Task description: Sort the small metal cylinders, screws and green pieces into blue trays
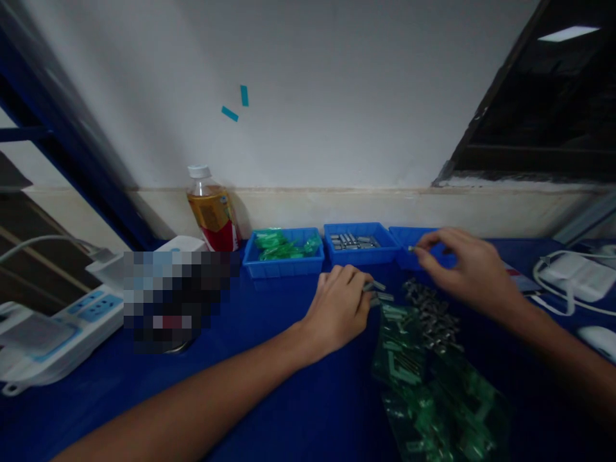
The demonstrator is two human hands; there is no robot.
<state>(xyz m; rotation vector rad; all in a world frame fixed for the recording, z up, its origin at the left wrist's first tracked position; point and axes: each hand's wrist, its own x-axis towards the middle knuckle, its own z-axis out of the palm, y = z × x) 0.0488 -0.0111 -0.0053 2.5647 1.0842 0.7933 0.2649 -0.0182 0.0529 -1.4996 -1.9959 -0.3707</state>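
My left hand [337, 308] is closed at the middle of the table, with several short silver metal bars [382, 296] sticking out past its fingertips. My right hand [464, 266] pinches a small metal piece [410, 249] between thumb and fingertips, in front of the right blue bin [402, 237]. Below the right hand lies a heap of small metal fittings [436, 317]. Green plastic bags [399, 350] with metal parts inside spread toward me from the heap. The middle blue bin [332, 256] holds several silver bars, and the left blue bin [283, 268] holds green plastic packets.
A drink bottle [214, 218] stands by the wall at the left. Nearer are a power strip [81, 327] with plugs and a blurred-out dark object [178, 308]. White cables and a charger [577, 276] lie at the right, near a white mouse [599, 340].
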